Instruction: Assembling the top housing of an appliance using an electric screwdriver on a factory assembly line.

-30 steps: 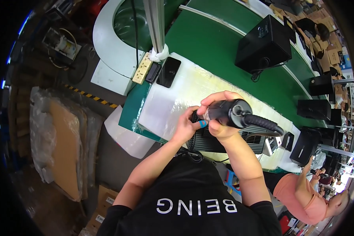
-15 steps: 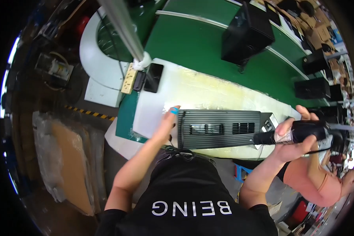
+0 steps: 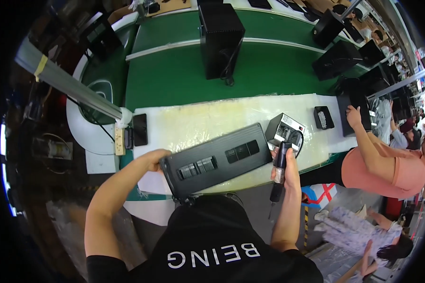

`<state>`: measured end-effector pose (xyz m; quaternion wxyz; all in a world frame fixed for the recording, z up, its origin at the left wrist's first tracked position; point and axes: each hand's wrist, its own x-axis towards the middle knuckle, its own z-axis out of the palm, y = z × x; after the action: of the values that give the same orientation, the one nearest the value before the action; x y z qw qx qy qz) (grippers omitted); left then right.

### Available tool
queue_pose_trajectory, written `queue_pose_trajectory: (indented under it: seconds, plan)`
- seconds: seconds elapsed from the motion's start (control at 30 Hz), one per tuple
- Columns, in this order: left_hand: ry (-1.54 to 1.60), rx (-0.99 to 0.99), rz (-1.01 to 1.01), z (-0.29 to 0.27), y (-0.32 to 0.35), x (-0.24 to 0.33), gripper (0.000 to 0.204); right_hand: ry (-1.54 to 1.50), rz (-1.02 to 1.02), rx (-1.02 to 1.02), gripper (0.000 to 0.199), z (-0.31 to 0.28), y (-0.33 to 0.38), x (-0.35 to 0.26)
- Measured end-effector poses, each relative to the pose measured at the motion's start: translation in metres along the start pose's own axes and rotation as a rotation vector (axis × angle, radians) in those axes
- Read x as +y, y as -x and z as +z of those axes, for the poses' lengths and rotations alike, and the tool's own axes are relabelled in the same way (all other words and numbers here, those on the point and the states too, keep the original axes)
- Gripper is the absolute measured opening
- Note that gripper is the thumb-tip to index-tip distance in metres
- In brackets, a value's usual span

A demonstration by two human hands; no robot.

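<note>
Left hand (image 3: 158,159) grips the case (image 3: 222,160) at its left end, apparently steadying it; right hand (image 3: 292,172), beside it, clasps a driver (image 3: 279,176), tip averted.

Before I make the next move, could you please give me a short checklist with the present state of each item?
1. Left hand on the left end of the black case: ok.
2. Electric screwdriver held in the right hand: ok.
3. Right hand free: not ok.
4. Black phone apart from the case: ok.
5. Silver metal box not touching the case: cannot tell.
</note>
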<state>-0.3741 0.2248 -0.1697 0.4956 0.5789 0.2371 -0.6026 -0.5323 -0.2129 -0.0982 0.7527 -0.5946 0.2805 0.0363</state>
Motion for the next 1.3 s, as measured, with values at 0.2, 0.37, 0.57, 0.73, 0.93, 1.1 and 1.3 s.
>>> queue_pose_trajectory:
  seconds: [0.2,0.37,0.57,0.73,0.93,1.1,1.3]
  plan:
    - [-0.200,0.485,0.293,0.032,0.060,0.033,0.025,-0.159,0.032,0.016,0.070,-0.015,0.006,0.011]
    - [-0.775,0.999,0.732,0.055,0.152,0.112,0.045,-0.434,0.207,-0.206,0.068,0.010,-0.028,0.038]
    - [-1.498,1.169,1.034,0.052,0.181,0.224,0.062,-0.462,0.157,-0.142,0.062,0.030,-0.044,0.036]
    - [-1.970,1.264,0.956,-0.008,0.153,0.312,0.055,-0.398,0.177,-0.123,0.056,0.032,-0.041,0.045]
    - [-2.060,1.373,1.166,-0.052,0.115,0.336,0.057,-0.339,0.162,-0.101,0.052,0.026,-0.040,0.046]
    - [-1.696,1.500,1.273,-0.075,0.069,0.300,0.071,-0.244,0.117,-0.126,0.048,0.033,-0.051,0.043]
    - [-1.467,1.431,1.265,-0.033,0.074,0.284,0.067,-0.013,0.017,-0.114,0.046,0.064,-0.076,0.039]
